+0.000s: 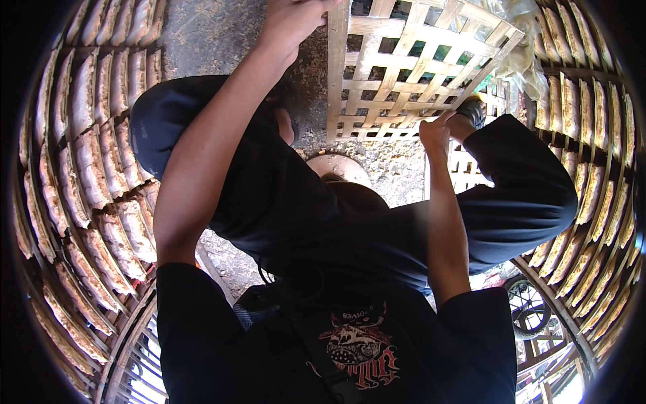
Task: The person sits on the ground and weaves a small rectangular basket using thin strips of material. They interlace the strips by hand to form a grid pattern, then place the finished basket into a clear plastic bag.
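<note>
A pale woven bamboo lattice panel [387, 87] with a framed edge stands tilted in front of me, just right of the middle. At its upper left edge is my left hand [291, 27], with the fingers closed against the frame and partly cut off by the picture's top. My right hand [437, 132] grips the panel's lower right edge, its fingers curled and pressed together. Through the lattice gaps, dark and green patches show, too broken up to name.
Racks of curved, whitish-brown slabs [84, 101] rise on my left, and similar slabs [592, 121] on my right. Clear plastic sheeting [521, 67] hangs behind the panel. A round pale object [338, 165] lies on the rough floor [215, 34] between my legs. A spoked wheel [528, 306] shows at lower right.
</note>
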A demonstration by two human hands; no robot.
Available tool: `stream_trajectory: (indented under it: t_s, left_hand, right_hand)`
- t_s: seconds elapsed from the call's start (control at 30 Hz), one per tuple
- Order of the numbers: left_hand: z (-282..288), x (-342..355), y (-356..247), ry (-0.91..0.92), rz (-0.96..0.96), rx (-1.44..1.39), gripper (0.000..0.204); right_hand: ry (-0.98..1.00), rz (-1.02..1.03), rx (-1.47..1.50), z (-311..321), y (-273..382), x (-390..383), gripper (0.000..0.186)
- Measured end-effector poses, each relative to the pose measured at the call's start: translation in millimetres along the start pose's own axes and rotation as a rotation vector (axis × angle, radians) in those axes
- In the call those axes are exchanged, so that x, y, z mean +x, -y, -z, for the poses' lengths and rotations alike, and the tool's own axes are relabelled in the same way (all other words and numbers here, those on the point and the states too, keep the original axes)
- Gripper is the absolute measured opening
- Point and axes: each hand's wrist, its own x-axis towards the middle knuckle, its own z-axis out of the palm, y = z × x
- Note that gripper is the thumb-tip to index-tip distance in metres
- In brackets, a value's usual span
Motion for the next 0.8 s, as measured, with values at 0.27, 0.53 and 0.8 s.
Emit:
stream_trajectory:
  t_s: [0.27, 0.53, 0.8]
  left_hand:
    - [1.2, 1.6, 2.5, -0.005, -0.008, 0.014, 0.022]
    - [-0.8, 2.5, 2.5, 0.019, -0.019, -0.009, 0.023]
    - [-5.1, 0.0, -5.3, 0.045, -0.017, -0.007, 0.023]
  right_hand:
    - [-0.065, -0.096, -0.021, 14.0, 29.9, -20.0, 0.090]
    - [-0.055, -0.097, -0.033, 5.3, 21.0, -25.0, 0.081]
    - [0.086, -0.045, -0.148, -21.9, -9.5, -12.7, 0.089]
